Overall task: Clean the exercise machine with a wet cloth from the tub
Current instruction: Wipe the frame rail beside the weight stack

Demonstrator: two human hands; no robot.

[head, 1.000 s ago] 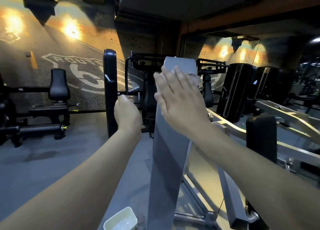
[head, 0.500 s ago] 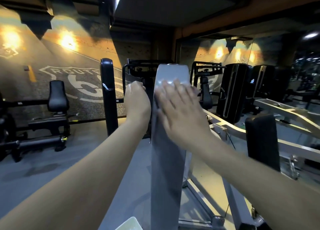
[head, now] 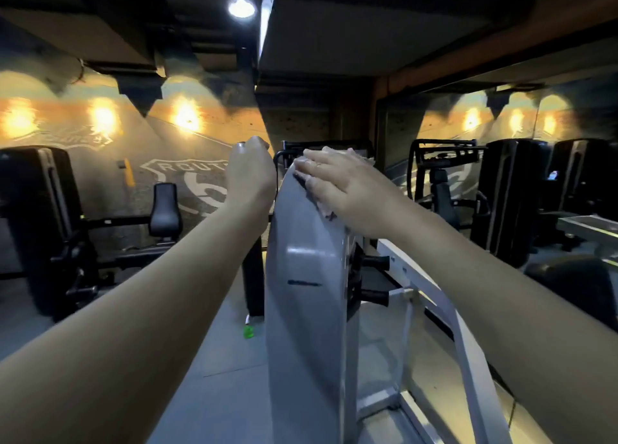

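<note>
Mostly dark gym kit around: black weight machine (head: 40, 216) far left, seat pad (head: 165, 209), black post (head: 253, 276) half hidden behind the left forearm. Left hand (head: 249, 172) fisted beside grey machine panel (head: 301, 276); can't tell if it holds anything. Right hand (head: 341, 186) flat, fingers straight, pressing pale cloth (head: 366, 160) on the panel's rounded top. Panel upright, glossy.

Open over bare floor (head: 220, 397) to the left of the grey machine panel (head: 304, 276), blocked close behind by a black post (head: 253, 279), crowded on the right by two black pegs (head: 376, 262) and slanted white frame bars (head: 471, 376), ringed farther out by dark machines (head: 36, 216).
</note>
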